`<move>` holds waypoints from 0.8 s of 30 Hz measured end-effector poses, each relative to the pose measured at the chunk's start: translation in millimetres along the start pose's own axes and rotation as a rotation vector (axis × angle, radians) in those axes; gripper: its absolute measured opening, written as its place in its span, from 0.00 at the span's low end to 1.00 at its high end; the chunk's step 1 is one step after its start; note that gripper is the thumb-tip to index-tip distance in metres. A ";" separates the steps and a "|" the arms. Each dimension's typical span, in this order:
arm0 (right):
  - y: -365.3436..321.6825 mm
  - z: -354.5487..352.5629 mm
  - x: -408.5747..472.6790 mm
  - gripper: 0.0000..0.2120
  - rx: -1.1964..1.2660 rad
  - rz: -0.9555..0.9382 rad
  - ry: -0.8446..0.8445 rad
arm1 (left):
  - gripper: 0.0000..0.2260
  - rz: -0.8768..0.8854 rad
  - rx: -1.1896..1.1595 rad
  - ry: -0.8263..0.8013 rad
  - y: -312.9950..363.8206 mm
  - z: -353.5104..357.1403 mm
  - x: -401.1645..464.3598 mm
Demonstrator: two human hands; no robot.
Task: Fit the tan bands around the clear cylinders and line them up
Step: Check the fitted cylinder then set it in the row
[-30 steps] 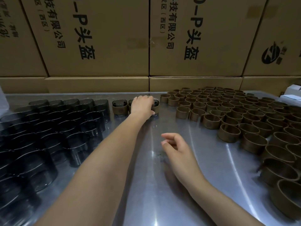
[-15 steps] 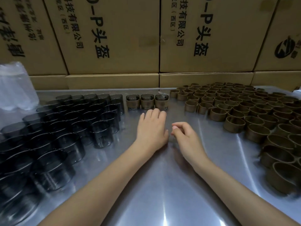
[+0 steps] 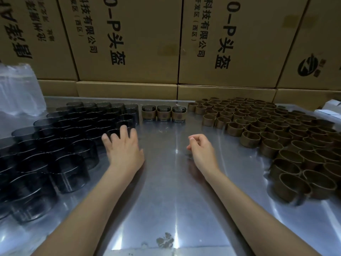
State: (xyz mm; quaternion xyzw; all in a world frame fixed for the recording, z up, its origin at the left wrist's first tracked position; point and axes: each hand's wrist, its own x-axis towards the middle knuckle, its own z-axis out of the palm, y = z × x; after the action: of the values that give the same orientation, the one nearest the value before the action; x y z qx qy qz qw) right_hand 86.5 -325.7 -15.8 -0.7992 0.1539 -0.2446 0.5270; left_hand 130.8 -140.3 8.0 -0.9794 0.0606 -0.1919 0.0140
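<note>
head view: left hand [image 3: 123,151], fingers spread, reaches the dark clear glass cylinders [image 3: 60,143]; right hand [image 3: 202,149] loosely curled, holding nothing, above the shiny metal table [image 3: 166,200].

The stacked cardboard boxes [image 3: 129,43] bear black print: "科技有限公司", "(西区)", "O-P头盔".

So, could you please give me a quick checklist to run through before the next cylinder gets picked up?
1. Left hand empty, fingers spread, at the clear cylinders: ok.
2. Right hand holds nothing: ok, fingers loosely curled.
3. Loose tan bands within reach on the right: ok.
4. Three banded cylinders lined up at the back: ok.
5. Bare table between the hands: ok.
6. Bands sitting level: cannot tell.
</note>
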 end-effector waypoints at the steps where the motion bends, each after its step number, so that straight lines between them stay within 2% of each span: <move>1: 0.4 0.1 -0.4 0.06 -0.007 0.001 -0.005 | 0.24 0.030 -0.028 0.015 2.6 0.0 -0.3; 4: 2.6 0.1 -1.0 0.07 -0.053 -0.022 -0.047 | 0.20 0.157 -0.166 0.056 14.0 1.0 -4.2; 9: 1.5 2.0 -1.5 0.11 -0.154 -0.086 -0.203 | 0.25 0.391 -0.402 0.118 43.8 4.4 -17.8; 14: -4.5 2.5 -3.7 0.28 -0.253 -0.073 -0.330 | 0.22 0.501 -0.602 0.184 66.1 7.2 -22.1; 18: -3.5 1.0 -2.5 0.25 -0.274 -0.103 -0.359 | 0.22 0.509 -0.627 0.216 67.0 10.7 -18.7; 20: -2.1 0.7 -3.1 0.27 -0.288 -0.132 -0.385 | 0.23 0.515 -0.706 0.220 66.6 10.2 -19.6; 22: -0.8 -0.1 -5.2 0.28 -0.243 -0.166 -0.377 | 0.23 0.478 -0.905 0.200 67.3 7.1 -20.0; 24: -0.6 -1.1 -6.2 0.25 -0.095 -0.189 -0.335 | 0.23 0.399 -1.177 0.141 66.7 2.4 -17.7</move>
State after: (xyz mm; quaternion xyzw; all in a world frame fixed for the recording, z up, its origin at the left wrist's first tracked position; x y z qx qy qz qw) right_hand 80.8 -323.1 -16.4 -0.8636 -0.0002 -0.1492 0.4816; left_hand 107.9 -204.2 -4.3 -0.7777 0.3389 -0.1840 -0.4964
